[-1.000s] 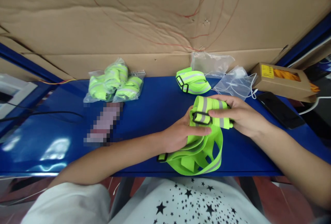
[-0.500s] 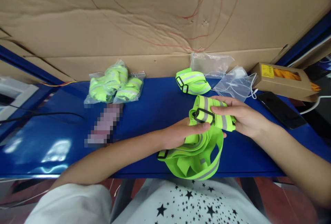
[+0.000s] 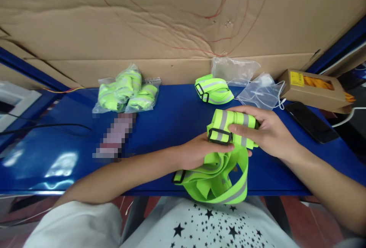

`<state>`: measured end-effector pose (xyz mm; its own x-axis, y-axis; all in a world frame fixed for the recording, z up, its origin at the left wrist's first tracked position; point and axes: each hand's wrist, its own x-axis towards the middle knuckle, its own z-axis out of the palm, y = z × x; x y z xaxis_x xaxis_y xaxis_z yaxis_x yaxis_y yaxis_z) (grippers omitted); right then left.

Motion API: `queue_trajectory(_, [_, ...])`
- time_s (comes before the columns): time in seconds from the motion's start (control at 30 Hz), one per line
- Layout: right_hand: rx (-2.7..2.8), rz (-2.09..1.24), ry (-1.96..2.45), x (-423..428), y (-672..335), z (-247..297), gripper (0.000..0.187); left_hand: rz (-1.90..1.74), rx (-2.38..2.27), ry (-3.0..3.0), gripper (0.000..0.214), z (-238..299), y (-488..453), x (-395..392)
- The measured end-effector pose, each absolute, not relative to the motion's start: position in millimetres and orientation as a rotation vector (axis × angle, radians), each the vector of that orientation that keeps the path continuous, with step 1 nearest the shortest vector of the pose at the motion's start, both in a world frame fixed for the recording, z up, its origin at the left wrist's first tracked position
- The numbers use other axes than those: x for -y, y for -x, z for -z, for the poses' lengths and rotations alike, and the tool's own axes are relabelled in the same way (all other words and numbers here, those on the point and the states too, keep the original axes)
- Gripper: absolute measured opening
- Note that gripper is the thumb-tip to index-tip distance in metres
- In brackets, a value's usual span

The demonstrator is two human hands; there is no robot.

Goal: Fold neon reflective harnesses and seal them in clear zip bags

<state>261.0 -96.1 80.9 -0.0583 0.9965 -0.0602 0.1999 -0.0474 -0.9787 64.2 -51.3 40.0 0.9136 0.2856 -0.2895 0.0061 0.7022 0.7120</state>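
Note:
Between my hands is a neon-yellow reflective strap (image 3: 223,120) with grey stripes, its upper part gathered in flat folds. Its loose loops (image 3: 237,194) hang down over the table's front edge. My left hand (image 3: 197,150) is closed on the strap, thumb lying just under a black buckle (image 3: 219,136). A second black buckle (image 3: 178,176) dangles below that wrist. My right hand (image 3: 264,129) pinches the folded part from the right, thumb in front and fingers behind. Some fingers of both hands are hidden by the strap.
A folded strap (image 3: 214,89) lies behind my hands, beside clear plastic bags (image 3: 234,70). Several bagged straps (image 3: 126,89) sit at the back left, near a blurred-out item (image 3: 116,135). On the right are a black phone (image 3: 311,122) and a cardboard box (image 3: 314,89) with orange contents.
The buckle at my left thumb has shifted slightly down and left, tilting with the folded strap. My right thumb has slid a little left. Both hands keep hold of the strap.

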Motion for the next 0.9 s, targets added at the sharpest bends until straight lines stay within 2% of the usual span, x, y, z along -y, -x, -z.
queue_trajectory(0.2, [1.110,-1.705,1.165,94.3,-264.5,-88.3,0.044,-0.002,-0.223,-0.999,0.059,-69.0,-50.0,59.9])
queue_trajectory(0.3, [1.038,-1.843,1.104,87.4,-266.4,-82.0,0.048,-0.102,-0.212,-1.330,0.037,-66.8,-52.7,52.7])
queue_trajectory(0.37, [1.069,-1.796,1.138,84.0,-267.3,-77.4,0.048,-0.224,-0.206,-1.421,0.026,-57.2,-58.1,47.7])
queue_trajectory(0.43, [1.195,-1.571,1.199,83.1,-268.0,-75.1,0.045,-0.298,-0.207,-1.242,0.028,-44.8,-63.7,44.5])
queue_trajectory(0.53, [1.476,-0.982,1.292,86.6,-266.3,-74.1,0.039,-0.267,-0.273,-0.856,0.038,-29.7,-68.1,41.2])
queue_trajectory(0.63, [1.711,-0.499,1.295,91.8,-261.1,-68.2,0.035,-0.262,-0.365,-0.736,0.041,-22.8,-66.8,36.5])
queue_trajectory(0.77, [1.924,-0.093,1.118,89.5,-259.7,-50.7,0.035,-0.291,-0.325,-0.708,0.053,-18.0,-64.8,29.7])
queue_trajectory(0.9, [2.077,0.096,1.083,77.6,-268.5,-40.3,0.041,-0.278,-0.227,-0.706,0.057,-8.5,-68.6,23.9])
